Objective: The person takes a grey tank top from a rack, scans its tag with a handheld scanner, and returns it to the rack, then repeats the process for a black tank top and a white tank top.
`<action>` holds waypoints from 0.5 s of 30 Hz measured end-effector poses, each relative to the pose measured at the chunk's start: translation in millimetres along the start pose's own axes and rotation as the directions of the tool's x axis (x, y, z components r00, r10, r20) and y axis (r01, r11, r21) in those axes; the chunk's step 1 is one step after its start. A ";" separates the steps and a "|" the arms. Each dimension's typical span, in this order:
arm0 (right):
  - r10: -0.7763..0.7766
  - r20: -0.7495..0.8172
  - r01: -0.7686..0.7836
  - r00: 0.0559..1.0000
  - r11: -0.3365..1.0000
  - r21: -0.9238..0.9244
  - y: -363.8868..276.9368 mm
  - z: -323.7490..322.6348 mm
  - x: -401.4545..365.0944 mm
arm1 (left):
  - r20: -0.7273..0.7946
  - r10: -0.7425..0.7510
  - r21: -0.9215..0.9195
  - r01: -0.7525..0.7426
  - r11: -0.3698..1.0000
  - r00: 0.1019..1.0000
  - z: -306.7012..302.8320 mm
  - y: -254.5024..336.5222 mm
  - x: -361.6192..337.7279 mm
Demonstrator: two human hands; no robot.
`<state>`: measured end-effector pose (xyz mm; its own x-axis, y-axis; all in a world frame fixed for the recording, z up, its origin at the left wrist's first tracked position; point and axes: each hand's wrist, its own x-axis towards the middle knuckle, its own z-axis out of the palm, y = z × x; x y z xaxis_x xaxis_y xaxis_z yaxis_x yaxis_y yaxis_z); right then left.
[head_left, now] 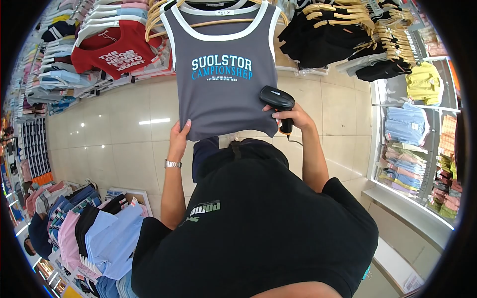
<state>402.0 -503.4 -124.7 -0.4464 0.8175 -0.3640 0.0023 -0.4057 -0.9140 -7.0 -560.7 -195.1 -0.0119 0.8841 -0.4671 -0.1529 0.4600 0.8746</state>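
Observation:
A grey tank top (226, 107) with white trim and blue and white lettering hangs from a wooden hanger (213, 22), spread out in front of me. My left hand (180, 133) pinches its lower hem at the left corner, thumb on the front of the cloth. In my right hand (297, 117) is a black barcode scanner (278, 99), its head overlapping the right side of the top. A cable (295, 142) runs from the handle's lower end. The fingertips of this hand reach right to the top's side edge.
Red T-shirts (117, 52) hang at the left, black garments (318, 42) on wooden hangers at the right. Shelves of folded clothes (405, 124) line the right wall. More hanging clothes (112, 238) stand at lower left, beside the tiled floor (109, 139).

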 end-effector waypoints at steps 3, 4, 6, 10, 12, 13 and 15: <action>0.001 0.021 -0.001 1.000 1.000 -0.008 -3.6 4.0 1.7 | -0.014 0.024 0.161 -0.021 0.987 1.000 -2.9 -13.0 13.9; 0.001 0.026 0.000 1.000 1.000 -0.014 -4.2 5.0 3.3 | -0.042 0.079 0.299 -0.063 0.952 0.996 -2.2 -16.6 20.2; 0.007 0.034 -0.006 0.999 1.000 -0.023 -1.2 3.9 7.4 | -0.083 0.201 0.554 -0.123 0.824 0.976 7.2 -18.5 29.5; 0.029 0.042 -0.026 0.999 0.997 -0.066 1.3 3.9 19.3 | 0.040 0.548 0.913 -0.253 0.321 0.836 40.7 11.9 54.7; 0.037 0.039 -0.034 0.999 0.997 -0.075 2.1 3.2 24.2 | 0.094 0.529 0.733 -0.418 0.536 0.843 64.3 53.6 78.8; 0.040 0.043 -0.037 0.998 0.996 -0.077 5.6 1.6 26.9 | 0.138 0.458 0.573 -0.448 0.687 0.878 78.9 83.5 87.8; 0.037 0.053 -0.032 0.998 0.995 -0.093 4.1 0.1 30.3 | 0.233 0.561 0.405 -0.603 0.687 0.795 102.7 123.7 121.6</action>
<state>388.4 -480.3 -139.5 -0.4924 0.7793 -0.3874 0.0997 -0.3917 -0.9147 74.1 -387.9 -130.4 0.1346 0.9796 0.1495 0.3024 -0.1843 0.9352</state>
